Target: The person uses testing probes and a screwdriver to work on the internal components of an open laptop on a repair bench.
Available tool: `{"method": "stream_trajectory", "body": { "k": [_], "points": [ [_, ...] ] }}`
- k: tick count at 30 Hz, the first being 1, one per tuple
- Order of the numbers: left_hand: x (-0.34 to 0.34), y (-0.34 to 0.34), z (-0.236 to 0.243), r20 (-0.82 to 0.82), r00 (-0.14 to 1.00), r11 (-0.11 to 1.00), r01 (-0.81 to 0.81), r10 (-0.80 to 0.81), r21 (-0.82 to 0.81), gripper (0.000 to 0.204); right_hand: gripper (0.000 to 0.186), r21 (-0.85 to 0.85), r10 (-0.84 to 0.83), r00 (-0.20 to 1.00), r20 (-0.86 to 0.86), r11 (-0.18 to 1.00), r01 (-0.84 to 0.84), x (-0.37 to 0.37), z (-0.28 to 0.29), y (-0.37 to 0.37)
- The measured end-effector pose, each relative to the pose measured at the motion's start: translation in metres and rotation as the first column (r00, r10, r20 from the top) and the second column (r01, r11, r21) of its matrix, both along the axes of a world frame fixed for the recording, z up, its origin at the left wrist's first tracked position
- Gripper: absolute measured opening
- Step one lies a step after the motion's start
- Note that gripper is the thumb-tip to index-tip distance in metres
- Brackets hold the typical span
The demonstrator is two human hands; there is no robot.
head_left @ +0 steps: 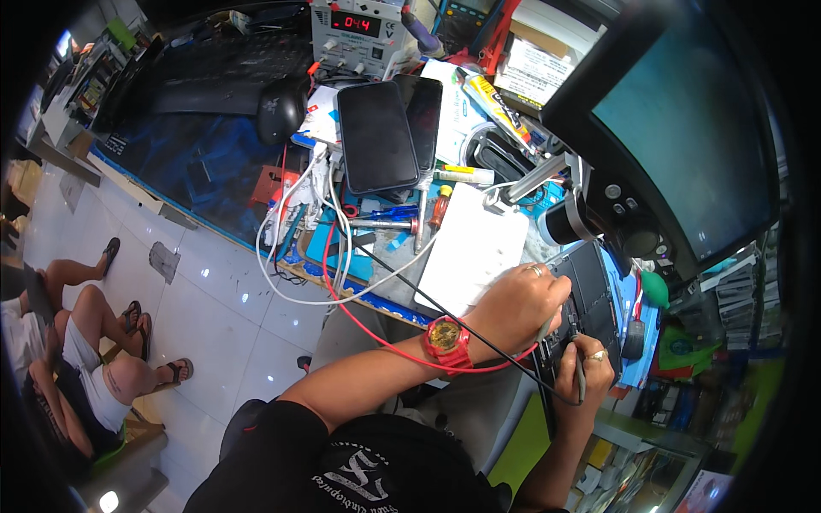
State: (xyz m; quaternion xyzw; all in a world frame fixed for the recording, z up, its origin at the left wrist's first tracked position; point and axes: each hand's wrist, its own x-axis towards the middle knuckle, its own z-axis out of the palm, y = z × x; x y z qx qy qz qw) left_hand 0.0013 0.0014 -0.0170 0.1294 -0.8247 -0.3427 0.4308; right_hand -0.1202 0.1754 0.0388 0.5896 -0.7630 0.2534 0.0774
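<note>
Both my hands are over a black, flat device (592,286) that looks like an opened laptop; much of it is hidden beneath them. My left hand (520,301), with a red watch (446,342) at the wrist, is closed on a slim test probe (545,327). A red lead (393,346) runs to that probe. Nearer to me and to the right, my right hand (588,366) pinches a second probe (581,382), joined to a black lead (453,315). Both probes seem to point at the device, but whether their tips touch it I cannot tell.
A microscope (564,224) with a large screen (684,128) overhangs the device. White paper (475,248), two phones (376,137), screwdrivers (440,208) and a looped white cable (295,299) clutter the bench. Behind stands a power supply (359,38). People sit at the left (94,368).
</note>
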Motion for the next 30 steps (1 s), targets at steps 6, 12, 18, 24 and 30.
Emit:
{"method": "stream_trajectory", "body": {
  "k": [6, 12, 18, 24, 30],
  "points": [
    [0.0007, -0.0001, 0.0029, 0.003, 1.000, 1.000, 0.002, -0.002, -0.002, 0.020, 0.014, 0.019, -0.009, 1.000, -0.008, 1.000, 0.009, -0.0035, 0.0000, 0.0023],
    [0.0001, -0.0002, 0.0011, -0.005, 1.000, 1.000, 0.012, -0.012, 0.013, 0.019, 0.014, 0.019, -0.005, 1.000, 0.003, 1.000, 0.005, -0.0035, -0.0005, 0.0028],
    [-0.0013, 0.0004, 0.0001, 0.005, 1.000, 1.000, 0.004, -0.004, 0.000, 0.019, 0.015, 0.020, 0.005, 1.000, 0.013, 1.000, -0.005, -0.0050, -0.0017, 0.0046],
    [-0.0001, -0.0003, 0.0009, 0.008, 1.000, 1.000, 0.014, -0.015, 0.009, 0.020, 0.015, 0.004, -0.011, 0.999, 0.036, 1.000, 0.011, -0.0042, -0.0041, 0.0050],
    [0.0004, 0.0003, 0.0013, 0.009, 1.000, 1.000, 0.016, -0.016, 0.017, 0.020, 0.014, 0.009, -0.009, 1.000, 0.028, 1.000, 0.009, -0.0027, -0.0013, 0.0028]
  ]
}}
